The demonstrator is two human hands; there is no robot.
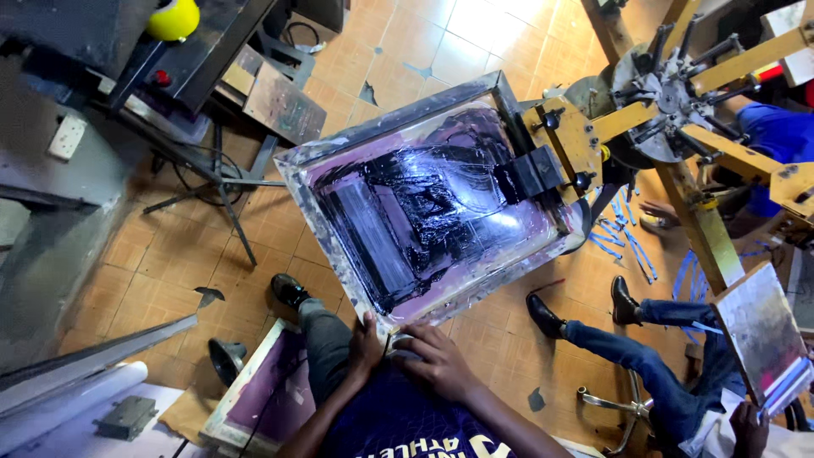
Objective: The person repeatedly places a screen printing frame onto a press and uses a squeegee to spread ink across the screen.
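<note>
A metal-framed printing screen [298, 170], smeared with black ink over purple mesh, is clamped to a yellow press arm [570, 140]. My left hand [366, 343] grips the screen frame at its near edge. Beside it my right hand [437, 363] lies flat with fingers spread on a dark blue garment with yellow print [398, 424], just below the frame's near corner. What lies under the screen is hidden.
The yellow carousel hub with bolts [666, 89] stands at upper right. A seated person in jeans [653, 356] holds a grey board [763, 335] at right. Another purple screen [263, 392] lies on the tiled floor, with a paper roll [76, 399] and a stand [216, 178] at left.
</note>
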